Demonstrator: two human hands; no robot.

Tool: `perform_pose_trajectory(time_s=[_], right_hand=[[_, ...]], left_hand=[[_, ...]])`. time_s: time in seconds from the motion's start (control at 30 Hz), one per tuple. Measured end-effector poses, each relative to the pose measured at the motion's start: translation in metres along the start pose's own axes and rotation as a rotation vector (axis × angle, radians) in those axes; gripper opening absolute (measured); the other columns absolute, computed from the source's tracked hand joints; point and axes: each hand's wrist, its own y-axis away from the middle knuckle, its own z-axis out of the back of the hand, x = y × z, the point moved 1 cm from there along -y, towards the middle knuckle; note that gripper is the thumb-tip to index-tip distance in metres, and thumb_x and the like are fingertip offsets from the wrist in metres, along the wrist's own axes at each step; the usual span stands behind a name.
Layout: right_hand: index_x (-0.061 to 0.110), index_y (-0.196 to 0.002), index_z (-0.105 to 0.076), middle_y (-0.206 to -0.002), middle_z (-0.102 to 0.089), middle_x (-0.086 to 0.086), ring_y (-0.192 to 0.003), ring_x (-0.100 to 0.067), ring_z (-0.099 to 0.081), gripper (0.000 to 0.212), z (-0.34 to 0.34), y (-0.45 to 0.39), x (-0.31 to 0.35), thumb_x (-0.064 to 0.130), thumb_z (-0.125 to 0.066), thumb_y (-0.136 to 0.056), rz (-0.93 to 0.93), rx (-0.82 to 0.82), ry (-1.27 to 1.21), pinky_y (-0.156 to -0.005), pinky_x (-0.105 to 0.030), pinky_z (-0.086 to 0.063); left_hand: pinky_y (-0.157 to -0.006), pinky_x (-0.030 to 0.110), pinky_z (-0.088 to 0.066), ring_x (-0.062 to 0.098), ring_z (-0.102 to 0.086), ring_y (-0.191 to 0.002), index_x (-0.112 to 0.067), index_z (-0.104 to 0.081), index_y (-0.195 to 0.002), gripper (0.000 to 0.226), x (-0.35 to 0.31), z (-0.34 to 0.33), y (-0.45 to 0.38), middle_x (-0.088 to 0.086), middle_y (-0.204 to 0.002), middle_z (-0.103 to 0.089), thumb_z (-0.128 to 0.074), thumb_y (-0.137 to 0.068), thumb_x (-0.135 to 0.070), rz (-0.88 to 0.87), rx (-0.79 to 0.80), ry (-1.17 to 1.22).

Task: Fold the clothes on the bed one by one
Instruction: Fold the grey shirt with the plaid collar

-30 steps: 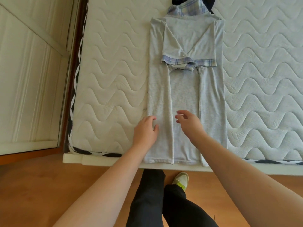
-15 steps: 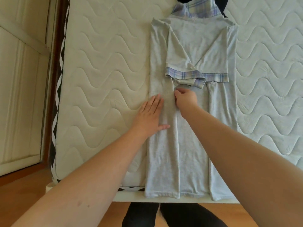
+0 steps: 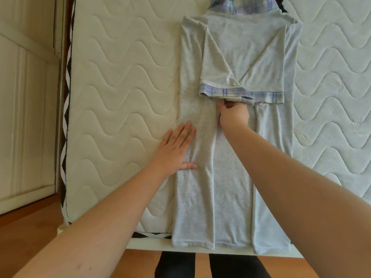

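A light grey polo shirt (image 3: 232, 177) with a plaid collar and plaid sleeve cuffs lies lengthwise on the white quilted mattress (image 3: 124, 81), both sides folded in and both sleeves crossed over its back. My left hand (image 3: 176, 146) lies flat with straight fingers on the shirt's left folded panel, at its outer edge. My right hand (image 3: 232, 115) is at the middle of the shirt, just under the plaid cuffs, its fingers curled on the edge of the folded fabric there. The shirt's hem hangs slightly over the near edge of the bed.
A dark garment (image 3: 283, 7) peeks out beyond the collar at the top. A white panelled wardrobe door (image 3: 26, 97) stands left of the bed. Wooden floor (image 3: 30, 237) and my dark trouser legs (image 3: 210, 265) are below the mattress edge.
Both hands have slid up the shirt away from the hem. The left hand flattened on the left panel; the right hand reached the sleeve cuffs and curled onto the fabric.
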Motion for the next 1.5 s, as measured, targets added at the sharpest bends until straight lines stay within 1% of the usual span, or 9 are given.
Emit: perform_pose_trajectory(time_s=[0.2, 0.37, 0.5, 0.6, 0.73, 0.83, 1.07, 1.33, 1.5], right_hand=[[0.016, -0.109, -0.065, -0.089, -0.06, 0.011, -0.086, -0.011, -0.058, 0.039, 0.009, 0.0, -0.006, 0.05, -0.063, -0.089, 0.134, 0.01, 0.098, -0.074, -0.027, -0.042], [0.025, -0.073, -0.06, -0.07, -0.064, 0.013, -0.065, -0.005, -0.062, 0.031, 0.015, 0.014, -0.016, 0.051, -0.076, -0.076, 0.145, 0.256, 0.317, -0.053, -0.022, -0.043], [0.021, -0.078, -0.055, -0.07, -0.06, 0.009, -0.062, -0.009, -0.058, 0.036, 0.017, 0.033, -0.032, 0.053, -0.072, -0.079, 0.187, 0.23, 0.409, -0.048, -0.024, -0.039], [0.025, -0.084, -0.054, -0.075, -0.06, 0.013, -0.067, -0.005, -0.058, 0.034, 0.02, 0.052, -0.046, 0.054, -0.072, -0.079, 0.192, 0.254, 0.422, -0.051, -0.025, -0.043], [0.023, -0.081, -0.062, -0.078, -0.067, 0.006, -0.068, -0.01, -0.064, 0.022, 0.023, 0.08, -0.072, 0.044, -0.071, -0.083, 0.132, 0.36, 0.461, -0.055, -0.026, -0.05], [0.019, -0.09, -0.065, -0.082, -0.068, 0.005, -0.072, -0.013, -0.065, 0.023, 0.024, 0.104, -0.097, 0.041, -0.068, -0.085, 0.119, 0.363, 0.457, -0.064, -0.032, -0.056], [0.02, -0.097, -0.064, -0.089, -0.068, 0.007, -0.076, -0.011, -0.064, 0.017, 0.022, 0.145, -0.151, 0.035, -0.065, -0.09, 0.039, 0.313, 0.26, -0.059, -0.026, -0.05], [0.023, -0.093, -0.063, -0.086, -0.068, 0.008, -0.073, -0.009, -0.065, 0.023, 0.023, 0.172, -0.175, 0.046, -0.064, -0.09, -0.014, 0.332, 0.264, -0.057, -0.024, -0.051], [0.023, -0.08, -0.06, -0.071, -0.064, 0.005, -0.063, -0.013, -0.061, 0.031, 0.018, 0.179, -0.179, 0.052, -0.056, -0.09, -0.003, 0.366, 0.583, -0.048, -0.025, -0.041]], left_hand=[[-0.12, 0.041, 0.002, 0.021, 0.01, -0.152, -0.019, 0.018, -0.151, 0.117, -0.002, 0.002, 0.0, 0.0, -0.157, 0.026, -0.049, -0.076, -0.079, 0.012, 0.011, -0.018], [-0.121, 0.042, -0.001, 0.02, 0.005, -0.152, -0.016, 0.003, -0.157, 0.112, -0.01, 0.007, 0.006, 0.003, -0.164, 0.009, -0.05, -0.079, -0.077, 0.042, -0.036, -0.017], [-0.122, 0.044, -0.009, 0.021, -0.002, -0.152, -0.016, -0.012, -0.157, 0.092, -0.027, 0.005, 0.022, 0.005, -0.165, -0.002, -0.05, -0.089, -0.064, 0.096, -0.153, 0.113], [-0.117, 0.042, -0.023, 0.029, -0.021, -0.147, -0.016, -0.027, -0.154, 0.076, -0.046, 0.0, 0.038, 0.013, -0.161, -0.019, -0.06, -0.092, -0.046, 0.24, -0.271, 0.369], [-0.096, 0.034, -0.048, 0.023, -0.055, -0.111, -0.015, -0.051, -0.127, 0.049, -0.064, -0.005, 0.057, 0.005, -0.12, -0.056, -0.072, -0.087, -0.033, 0.642, -0.443, 0.868], [-0.081, 0.037, -0.051, 0.02, -0.062, -0.094, -0.014, -0.056, -0.114, 0.042, -0.07, -0.01, 0.066, 0.001, -0.105, -0.065, -0.074, -0.084, -0.038, 0.823, -0.318, 0.979], [-0.064, 0.039, -0.047, 0.027, -0.065, -0.074, -0.009, -0.061, -0.075, 0.026, -0.058, -0.027, 0.076, 0.013, -0.079, -0.07, -0.068, -0.091, -0.028, 0.843, -0.201, 1.127], [-0.084, 0.04, -0.056, 0.024, -0.068, -0.092, -0.023, -0.068, -0.087, 0.015, -0.05, -0.038, 0.09, 0.006, -0.096, -0.072, -0.061, -0.097, -0.031, 0.885, -0.185, 1.465], [-0.056, 0.015, -0.053, 0.003, -0.072, -0.071, -0.023, -0.066, -0.093, 0.02, -0.065, -0.051, 0.108, -0.008, -0.085, -0.074, -0.08, -0.08, -0.029, 0.77, -0.053, 1.514]])
